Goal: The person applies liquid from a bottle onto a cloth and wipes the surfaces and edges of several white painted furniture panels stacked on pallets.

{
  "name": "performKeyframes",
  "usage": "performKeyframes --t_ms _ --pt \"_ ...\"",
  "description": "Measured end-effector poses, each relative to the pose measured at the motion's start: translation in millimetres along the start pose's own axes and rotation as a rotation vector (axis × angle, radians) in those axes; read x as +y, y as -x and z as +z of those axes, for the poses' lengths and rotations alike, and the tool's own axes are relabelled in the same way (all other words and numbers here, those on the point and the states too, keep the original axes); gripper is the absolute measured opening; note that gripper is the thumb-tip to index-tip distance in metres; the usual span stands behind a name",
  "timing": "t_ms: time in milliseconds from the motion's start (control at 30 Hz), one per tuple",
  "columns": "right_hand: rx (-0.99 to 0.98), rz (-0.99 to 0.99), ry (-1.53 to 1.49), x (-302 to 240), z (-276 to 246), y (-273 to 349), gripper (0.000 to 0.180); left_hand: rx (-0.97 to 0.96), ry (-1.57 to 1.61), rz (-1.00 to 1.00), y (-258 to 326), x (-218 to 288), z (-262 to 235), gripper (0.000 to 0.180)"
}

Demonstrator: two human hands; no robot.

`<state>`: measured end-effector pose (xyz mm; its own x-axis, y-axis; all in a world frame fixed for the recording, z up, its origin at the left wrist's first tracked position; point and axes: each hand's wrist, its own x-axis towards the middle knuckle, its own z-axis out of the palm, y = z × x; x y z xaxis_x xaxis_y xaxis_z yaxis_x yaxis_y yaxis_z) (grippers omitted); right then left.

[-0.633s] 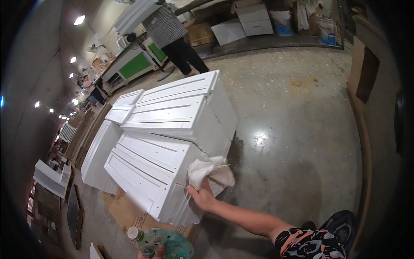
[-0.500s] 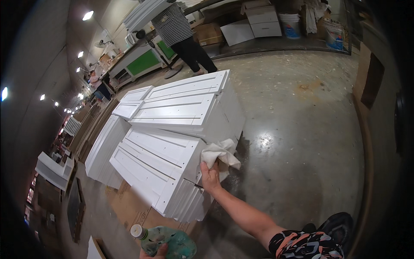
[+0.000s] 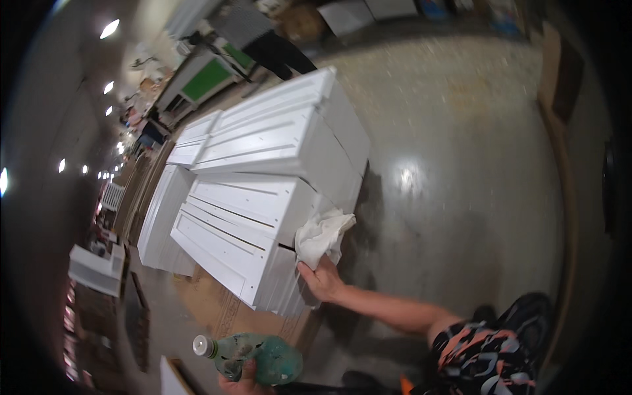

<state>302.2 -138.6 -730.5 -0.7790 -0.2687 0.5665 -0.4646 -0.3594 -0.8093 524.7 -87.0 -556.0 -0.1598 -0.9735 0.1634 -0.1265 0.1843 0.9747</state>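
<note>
In my right hand is a crumpled white cloth, pressed against the end edges of a stack of white grooved panels. The fingers are partly hidden behind the cloth. Low in the picture, my left hand grips a translucent green plastic bottle lying sideways, its white cap pointing left. Dark smudges mark the bottle's wall. A second, higher stack of white panels stands just beyond the near one.
Flattened cardboard lies beneath the near stack. Further white stacks stand at the left. A person in dark trousers is behind the far stack, close to a green-fronted workbench. Concrete floor stretches to the right, bordered by a brown board.
The whole view has shifted, with the stacks sitting higher in the picture. My right hand and the cloth have moved slightly along the panel ends. My left hand still holds the bottle.
</note>
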Motion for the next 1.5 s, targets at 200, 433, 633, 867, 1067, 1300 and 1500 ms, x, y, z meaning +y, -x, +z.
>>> performKeyframes --t_ms 200,433,633,867,1067,1300,1500 --pt "0.038 0.825 -0.112 95 -47 -39 0.048 0.050 -0.078 -0.002 6 -21 15 0.044" --pt "-0.117 0.568 -0.158 61 -12 3 0.042 0.016 -0.190 0.077 9 -13 9 0.047" --pt "-0.098 0.694 -0.231 55 -42 -17 0.044 -0.091 -0.165 0.143 -11 -30 15 0.046" --pt "-0.428 0.479 -0.229 27 -40 -67 0.041 -0.140 -0.090 0.121 -9 -27 28 0.049" --pt "-0.035 0.043 0.040 19 10 -27 0.045 -0.059 -0.091 0.105 -5 -27 13 0.044" --pt "-0.036 0.261 -0.074 26 -7 -81 0.045 -0.031 -0.020 0.145 2 -22 17 0.042" --pt "-0.240 0.068 0.020 4 2 -46 0.045 -0.039 0.021 0.140 3 -16 20 0.044"
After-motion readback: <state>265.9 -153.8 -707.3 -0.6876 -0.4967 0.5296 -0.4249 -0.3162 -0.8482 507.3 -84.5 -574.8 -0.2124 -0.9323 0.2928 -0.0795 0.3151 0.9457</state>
